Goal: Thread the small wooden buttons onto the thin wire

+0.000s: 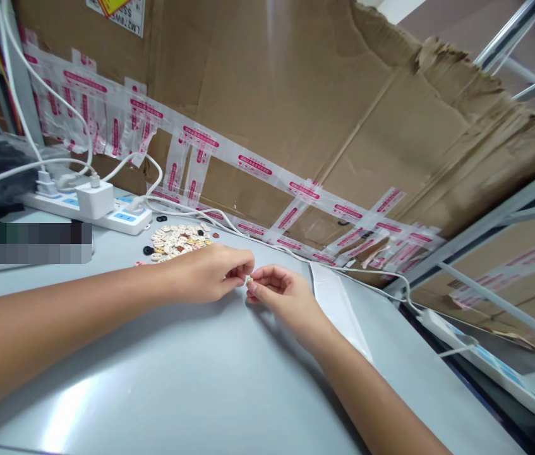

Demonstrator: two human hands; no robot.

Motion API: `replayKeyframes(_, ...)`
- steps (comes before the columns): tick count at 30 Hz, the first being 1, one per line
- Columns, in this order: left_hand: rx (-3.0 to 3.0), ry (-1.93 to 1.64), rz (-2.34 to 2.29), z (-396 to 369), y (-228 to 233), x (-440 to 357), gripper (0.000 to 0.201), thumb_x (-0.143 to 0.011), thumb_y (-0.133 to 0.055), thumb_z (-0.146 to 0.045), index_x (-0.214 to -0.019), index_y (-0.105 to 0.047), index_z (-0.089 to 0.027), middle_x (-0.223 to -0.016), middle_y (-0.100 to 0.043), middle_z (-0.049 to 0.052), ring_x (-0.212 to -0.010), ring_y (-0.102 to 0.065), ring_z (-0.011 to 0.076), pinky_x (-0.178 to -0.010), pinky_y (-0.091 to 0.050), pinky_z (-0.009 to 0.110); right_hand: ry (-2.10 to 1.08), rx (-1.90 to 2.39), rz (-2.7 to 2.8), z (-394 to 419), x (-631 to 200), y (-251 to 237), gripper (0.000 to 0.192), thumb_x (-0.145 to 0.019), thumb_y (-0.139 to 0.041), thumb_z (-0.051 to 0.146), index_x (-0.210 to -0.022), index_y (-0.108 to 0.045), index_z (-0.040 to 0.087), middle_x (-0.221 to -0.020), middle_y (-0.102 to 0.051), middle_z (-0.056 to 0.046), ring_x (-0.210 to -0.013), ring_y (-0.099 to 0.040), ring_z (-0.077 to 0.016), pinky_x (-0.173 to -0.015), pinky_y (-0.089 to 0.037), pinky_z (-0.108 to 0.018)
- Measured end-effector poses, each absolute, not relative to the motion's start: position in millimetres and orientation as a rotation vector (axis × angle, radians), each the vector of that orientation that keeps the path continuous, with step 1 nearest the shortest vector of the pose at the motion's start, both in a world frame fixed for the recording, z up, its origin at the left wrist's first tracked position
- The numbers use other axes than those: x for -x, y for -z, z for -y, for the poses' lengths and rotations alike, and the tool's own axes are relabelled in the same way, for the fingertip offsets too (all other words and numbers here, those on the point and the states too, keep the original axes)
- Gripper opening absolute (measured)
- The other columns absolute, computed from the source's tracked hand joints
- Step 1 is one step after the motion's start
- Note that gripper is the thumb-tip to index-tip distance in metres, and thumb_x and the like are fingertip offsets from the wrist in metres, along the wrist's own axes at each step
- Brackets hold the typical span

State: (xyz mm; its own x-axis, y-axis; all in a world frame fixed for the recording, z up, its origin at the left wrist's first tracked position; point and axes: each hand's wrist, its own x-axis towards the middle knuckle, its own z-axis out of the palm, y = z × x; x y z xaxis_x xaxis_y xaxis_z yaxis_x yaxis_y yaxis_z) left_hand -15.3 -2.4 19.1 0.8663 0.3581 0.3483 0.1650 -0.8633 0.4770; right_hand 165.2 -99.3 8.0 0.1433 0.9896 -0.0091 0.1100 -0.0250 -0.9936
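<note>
My left hand (217,273) and my right hand (286,294) meet just above the table (201,379), fingertips almost touching. Between the thumb and fingers of my right hand is a small pale, yellowish piece (249,281), too small to name surely. The fingers of my left hand are pinched together right beside it; whether they also grip it or something thin is hidden. Behind my left wrist lies a loose pile of small buttons (177,240), mostly cream, with some brown, yellow and black ones among them.
A white power strip (127,218) with a plugged-in adapter (96,199) and cables stands at the back left. A large taped cardboard sheet (267,114) rises behind the table. A white strip (338,303) lies right of my right hand, and another power strip (485,360) sits beyond the right edge.
</note>
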Motion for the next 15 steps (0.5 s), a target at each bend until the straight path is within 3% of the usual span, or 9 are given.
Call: replayKeyframes(15, -2.224, -0.619, -0.511, 5.1, -19.7, 9.4, 0.009, -0.080, -0.063, -0.025, -0.086, -0.063, -0.018, -0.079, -0.071, 0.001, -0.074, -0.066, 0.0153, -0.068, -0.049, 0.027, -0.992, 1.421, 1.224, 100.4, -168.1, -9.5, 0.032, -0.065, -0.087, 0.041, -0.079, -0.070, 0.017, -0.074, -0.072, -0.003, -0.066, -0.068, -0.0155, -0.068, -0.056, -0.030)
